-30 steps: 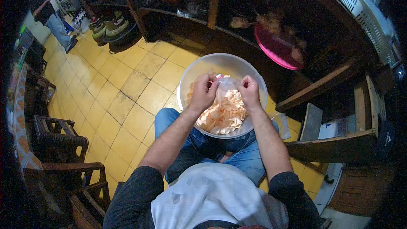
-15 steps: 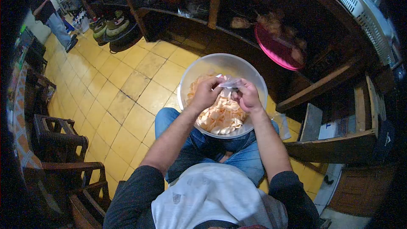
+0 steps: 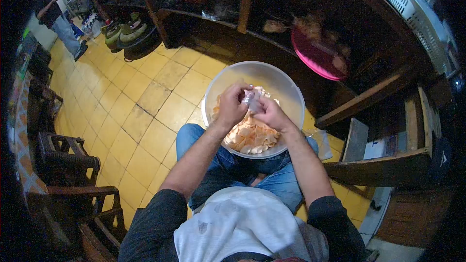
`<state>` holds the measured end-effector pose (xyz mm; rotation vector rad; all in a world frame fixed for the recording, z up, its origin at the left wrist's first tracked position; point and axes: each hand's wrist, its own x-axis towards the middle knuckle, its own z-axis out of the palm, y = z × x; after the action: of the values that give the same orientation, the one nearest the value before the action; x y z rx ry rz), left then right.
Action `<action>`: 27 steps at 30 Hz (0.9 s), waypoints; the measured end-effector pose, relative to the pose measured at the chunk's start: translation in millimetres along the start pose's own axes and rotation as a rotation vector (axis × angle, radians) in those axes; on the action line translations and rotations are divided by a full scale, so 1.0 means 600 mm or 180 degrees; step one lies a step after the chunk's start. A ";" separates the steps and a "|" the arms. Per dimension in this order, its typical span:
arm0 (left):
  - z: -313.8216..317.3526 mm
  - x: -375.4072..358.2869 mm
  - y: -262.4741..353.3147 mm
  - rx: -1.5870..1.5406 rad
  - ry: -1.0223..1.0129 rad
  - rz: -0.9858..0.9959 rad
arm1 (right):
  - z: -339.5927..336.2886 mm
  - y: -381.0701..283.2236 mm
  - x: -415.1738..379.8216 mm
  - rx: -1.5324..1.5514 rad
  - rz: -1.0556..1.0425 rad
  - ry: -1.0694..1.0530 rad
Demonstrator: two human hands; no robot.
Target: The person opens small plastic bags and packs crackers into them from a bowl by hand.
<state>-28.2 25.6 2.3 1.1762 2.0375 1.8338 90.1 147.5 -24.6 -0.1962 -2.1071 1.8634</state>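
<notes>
Left hand (image 3: 232, 103) and right hand (image 3: 268, 112) meet over the large translucent white plastic bowl (image 3: 291, 98), which sits on the person's lap. Both are closed, fingers pinched on a small clear plastic bag (image 3: 250, 98) bunched between them. Bag is crumpled, so its long axis and which way the mouth points can't be told. Bowl holds pale orange thin chips (image 3: 252, 138). Yellow tiled floor (image 3: 141, 111) below; round pink tray (image 3: 318, 60) leans in the dark wooden shelving beyond.
</notes>
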 end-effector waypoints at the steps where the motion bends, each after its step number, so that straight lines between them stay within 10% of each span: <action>1: -0.007 -0.001 -0.001 0.0351 -0.0257 0.0476 | -0.010 0.003 0.003 0.0001 0.0001 0.0010; 4: -0.013 -0.005 -0.005 0.0859 -0.0909 0.0893 | -0.039 0.000 0.012 0.0701 0.0475 0.0640; 8: -0.009 0.000 -0.026 -0.0781 -0.1201 -0.0285 | -0.045 -0.028 -0.003 0.2134 0.0607 0.0153; 11: -0.016 0.002 -0.031 -0.4030 -0.1519 -0.1369 | -0.049 -0.012 -0.006 0.2358 0.0757 -0.1132; 22: 0.013 -0.004 0.035 -0.0048 -0.0199 -0.0269 | -0.019 0.009 0.014 0.1203 0.0692 0.0371; 24: 0.018 -0.003 0.024 -0.0111 -0.0102 -0.0212 | -0.016 0.011 0.022 -0.0675 -0.0100 0.1655; 27: 0.018 0.001 0.004 0.0106 0.0036 -0.0153 | -0.017 -0.027 0.001 -0.1747 -0.0571 0.1705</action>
<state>-21.5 34.3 2.0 1.1174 2.0913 1.7955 94.7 154.7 -7.8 -0.5416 -2.0942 0.9537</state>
